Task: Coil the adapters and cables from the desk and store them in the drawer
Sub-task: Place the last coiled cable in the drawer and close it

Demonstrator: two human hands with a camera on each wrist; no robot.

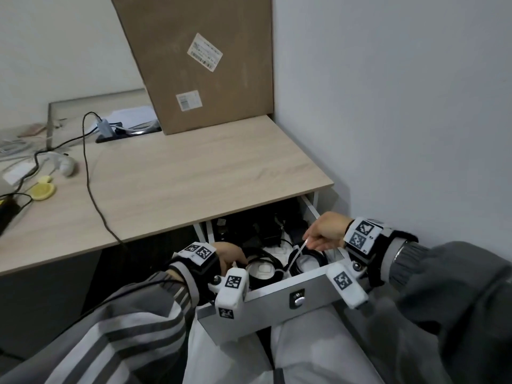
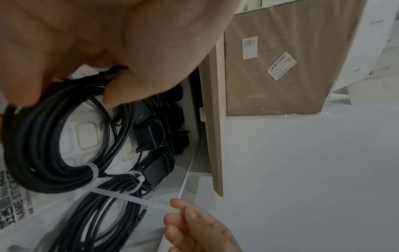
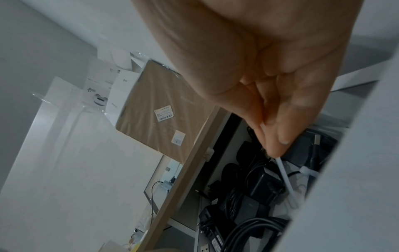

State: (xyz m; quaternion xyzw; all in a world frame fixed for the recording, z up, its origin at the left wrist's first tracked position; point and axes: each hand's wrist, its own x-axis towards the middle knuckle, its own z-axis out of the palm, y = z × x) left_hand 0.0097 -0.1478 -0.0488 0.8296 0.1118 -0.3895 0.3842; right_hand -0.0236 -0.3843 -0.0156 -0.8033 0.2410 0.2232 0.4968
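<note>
Drawer [image 1: 266, 306] pulled out from under the wood-top desk [image 1: 194, 173], white front panel with a round metal knob toward the person's lap. Both hands inside it.

Left hand [image 1: 230, 254]: fingers curled around the top of a coiled black cable [image 2: 45, 145], lifting or steadying the loop over white packaging on the drawer floor. White zip tie [image 2: 121, 194] wraps the lower side of this coil; its free tail runs out straight to the right.

Right hand [image 1: 327, 231]: thumb and fingertips pinched tight on the end of that zip tie tail, other fingers folded in beside them. Hand sits above the drawer's right side, tail drawn taut between hand and coil. Right wrist view confirms the pinch, tail leaving the fingertips downward.

Second coiled black cable [image 2: 112, 213] lies beside the first, toward the drawer's right side, with its own white tie loop; the two bundles touch or nearly touch where the ties are.

Back of drawer: several black power adapters [image 2: 151, 136] with cords wound around them, packed close together under the desk edge.

On the desk: large cardboard box [image 1: 199, 59] leaning upright against the wall, two paper labels on its face. Loose black cable [image 1: 91, 173] trails from a grey adapter [image 1: 104, 128] near the box across the desktop and over the front edge. Yellow round objects [image 1: 43, 189] at far left, detail unclear.
</note>
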